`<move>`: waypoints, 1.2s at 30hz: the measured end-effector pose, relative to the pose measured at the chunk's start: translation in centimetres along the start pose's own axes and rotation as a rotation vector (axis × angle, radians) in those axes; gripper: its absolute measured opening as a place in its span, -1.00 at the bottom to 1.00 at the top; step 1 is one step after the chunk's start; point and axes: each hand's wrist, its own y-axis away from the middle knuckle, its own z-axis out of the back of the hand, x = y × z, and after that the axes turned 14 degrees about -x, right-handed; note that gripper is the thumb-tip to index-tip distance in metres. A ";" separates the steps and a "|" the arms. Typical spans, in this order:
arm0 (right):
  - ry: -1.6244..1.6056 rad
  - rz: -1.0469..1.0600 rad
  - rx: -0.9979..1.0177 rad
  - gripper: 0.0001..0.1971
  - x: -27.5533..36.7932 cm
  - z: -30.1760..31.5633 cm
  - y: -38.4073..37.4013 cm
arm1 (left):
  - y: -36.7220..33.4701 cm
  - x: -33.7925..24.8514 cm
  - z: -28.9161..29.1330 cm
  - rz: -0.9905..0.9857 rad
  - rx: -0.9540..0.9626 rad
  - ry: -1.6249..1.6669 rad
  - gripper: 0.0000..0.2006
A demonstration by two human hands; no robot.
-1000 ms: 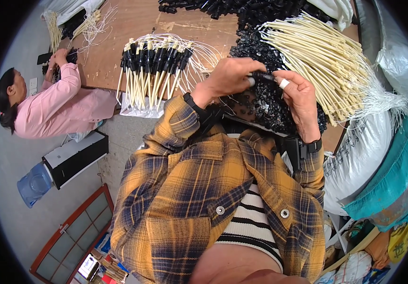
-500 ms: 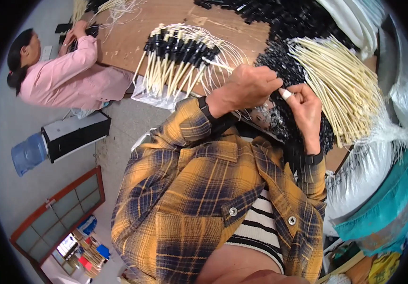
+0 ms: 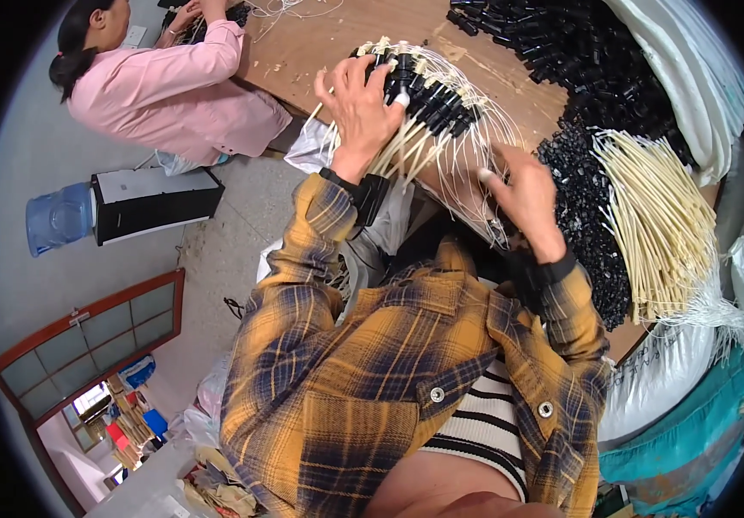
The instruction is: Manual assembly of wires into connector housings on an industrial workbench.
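Observation:
A row of cream cords with black plastic sleeves (image 3: 445,110) lies along the table's near edge, thin white strings (image 3: 476,177) looping off its right side. Over the left part of this row, my left hand (image 3: 359,108) rests with its fingers spread and bent on the black sleeves. A white wrap covers its thumb tip. My right hand (image 3: 525,194) is beside the white strings, thumb and forefinger apart. Its other fingers are partly hidden, and I see no piece held in it.
Small black parts (image 3: 583,224) are heaped right of my right hand, beside a bundle of plain cream cords (image 3: 657,216). More black sleeves (image 3: 579,60) are piled at the far right of the wooden table (image 3: 337,43). A co-worker in pink (image 3: 165,95) works at the far left.
My hands were close together over the small black parts. Now they are apart: the left has moved left onto the sleeved cords, the right to the strings. The view has shifted too.

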 end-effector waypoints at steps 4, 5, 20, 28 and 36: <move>-0.136 -0.417 0.219 -0.29 1.7 -4.0 -1.5 | 0.3 2.3 -0.1 0.158 0.110 0.146 -0.43; -0.201 -0.515 0.223 -0.20 1.6 -5.0 -1.6 | 0.2 3.4 0.0 0.275 0.174 0.232 -0.34; -0.106 -0.475 0.009 -0.03 3.6 -16.7 -6.2 | 1.5 14.0 -5.7 0.529 0.561 0.421 -0.01; -0.199 -0.574 0.018 -0.57 0.4 -8.2 -7.2 | -1.7 8.8 -0.3 0.276 0.198 0.142 -0.36; -0.033 -0.386 0.057 -0.83 -2.8 -3.6 -3.2 | 2.5 4.4 -1.6 0.116 0.211 0.227 -0.39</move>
